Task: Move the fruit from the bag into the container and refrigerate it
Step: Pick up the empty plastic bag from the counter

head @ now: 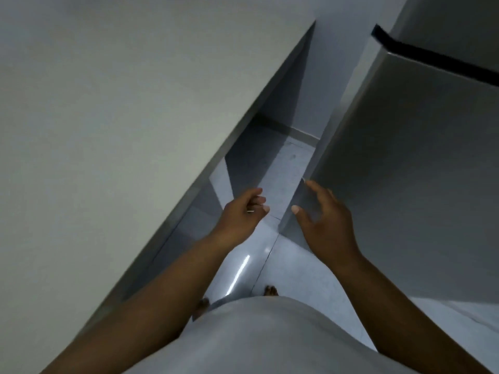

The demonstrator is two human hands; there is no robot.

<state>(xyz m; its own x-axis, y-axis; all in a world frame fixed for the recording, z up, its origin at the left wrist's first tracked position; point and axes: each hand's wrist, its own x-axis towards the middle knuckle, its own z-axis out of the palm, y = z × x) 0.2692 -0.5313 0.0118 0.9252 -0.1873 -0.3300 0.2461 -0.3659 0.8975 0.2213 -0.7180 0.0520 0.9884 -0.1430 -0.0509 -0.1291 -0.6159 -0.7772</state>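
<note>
A tall grey refrigerator [405,163] fills the right side, its door closed, with a black gap [437,59] between its upper and lower doors. My right hand [326,220] is open, fingers spread, right at the lower door's left edge. My left hand [240,214] hovers beside it over the floor with fingers loosely curled and nothing in it. No fruit, bag or container is in view.
A white wall or cabinet side [121,117] slants across the left. Between it and the refrigerator runs a narrow strip of glossy pale tiled floor [270,168]. My bare feet [270,290] and light shirt [264,336] show at the bottom.
</note>
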